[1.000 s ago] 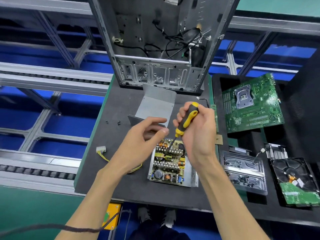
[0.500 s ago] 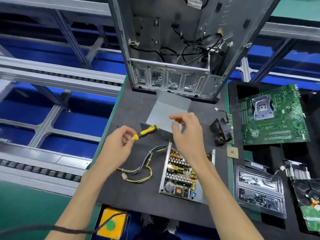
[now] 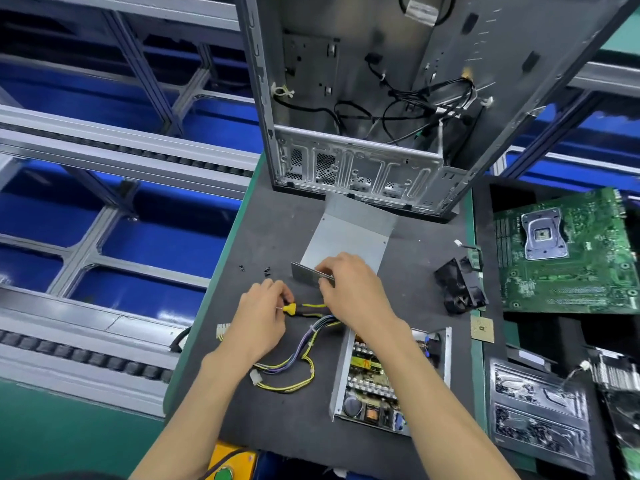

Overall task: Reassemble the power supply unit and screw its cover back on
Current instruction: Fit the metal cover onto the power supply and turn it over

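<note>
The open power supply unit (image 3: 377, 379) lies on the dark mat, circuit board exposed, its yellow and purple cable bundle (image 3: 294, 365) trailing left. Its grey metal cover (image 3: 349, 237) lies behind it, near the computer case. My left hand (image 3: 259, 313) pinches the shaft end of the yellow-and-black screwdriver (image 3: 306, 309), which lies level just above the mat. My right hand (image 3: 349, 289) reaches over the screwdriver's handle and touches the cover's upright front flap (image 3: 310, 276); its fingertips are hidden. Small black screws (image 3: 266, 270) sit on the mat to the left.
An empty computer case (image 3: 363, 98) stands at the back. A black fan (image 3: 460, 289) and a CPU chip (image 3: 482, 329) lie right of the unit. A motherboard (image 3: 561, 251), metal bracket tray (image 3: 540, 414) and other parts fill the right tray. A conveyor frame runs along the left.
The screwdriver passed from my right hand to my left hand, which lowered it toward the mat. My right hand moved from the unit up to the cover's flap.
</note>
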Demonstrator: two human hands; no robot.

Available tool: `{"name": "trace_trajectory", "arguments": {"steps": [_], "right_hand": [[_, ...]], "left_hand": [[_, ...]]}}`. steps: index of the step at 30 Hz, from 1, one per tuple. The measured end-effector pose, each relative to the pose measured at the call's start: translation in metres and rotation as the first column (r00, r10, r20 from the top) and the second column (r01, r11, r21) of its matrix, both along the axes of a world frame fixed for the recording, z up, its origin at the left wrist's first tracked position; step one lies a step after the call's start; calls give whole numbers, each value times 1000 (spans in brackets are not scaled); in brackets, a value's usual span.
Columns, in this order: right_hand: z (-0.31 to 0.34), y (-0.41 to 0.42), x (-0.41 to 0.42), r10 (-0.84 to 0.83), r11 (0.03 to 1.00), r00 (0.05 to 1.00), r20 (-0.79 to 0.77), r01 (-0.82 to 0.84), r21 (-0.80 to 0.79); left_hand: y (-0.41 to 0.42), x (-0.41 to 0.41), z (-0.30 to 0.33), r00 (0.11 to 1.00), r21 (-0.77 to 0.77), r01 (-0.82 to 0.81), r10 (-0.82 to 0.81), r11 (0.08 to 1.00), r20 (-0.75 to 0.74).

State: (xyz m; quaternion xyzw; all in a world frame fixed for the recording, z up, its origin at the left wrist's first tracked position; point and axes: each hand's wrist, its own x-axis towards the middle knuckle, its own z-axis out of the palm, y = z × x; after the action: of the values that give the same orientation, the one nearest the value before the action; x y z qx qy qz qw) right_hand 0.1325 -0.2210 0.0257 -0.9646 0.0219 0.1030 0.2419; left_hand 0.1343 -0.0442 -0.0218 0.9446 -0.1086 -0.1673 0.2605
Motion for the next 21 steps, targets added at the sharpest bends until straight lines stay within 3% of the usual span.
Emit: {"name": "trace_trajectory", "arguments": {"steps": [8, 11, 14, 16, 19, 21], "right_hand": [[-2, 5, -3, -28, 1000, 997, 78, 29, -9], [9, 0, -3, -86, 996, 979, 183, 84, 19], [25, -10, -4, -207, 962, 940, 271, 145, 232], [37, -15, -8, -238, 918, 922, 304, 112, 380], [55, -17, -21, -283, 843, 887, 365, 47, 537], [63, -19, -31, -331, 760, 870, 365, 17, 650]], "left_hand": [[0, 4, -6, 999, 96, -4, 0, 995, 39], [3, 6, -4, 996, 18, -49, 48, 999, 82], [-3, 8, 4, 985, -162, -150, 162, 975, 65], [-11, 8, 17, 956, -360, -292, 279, 886, -89], [-27, 10, 36, 880, -524, -473, 344, 709, -328], [-36, 14, 51, 744, -599, -663, 311, 448, -591]]}}
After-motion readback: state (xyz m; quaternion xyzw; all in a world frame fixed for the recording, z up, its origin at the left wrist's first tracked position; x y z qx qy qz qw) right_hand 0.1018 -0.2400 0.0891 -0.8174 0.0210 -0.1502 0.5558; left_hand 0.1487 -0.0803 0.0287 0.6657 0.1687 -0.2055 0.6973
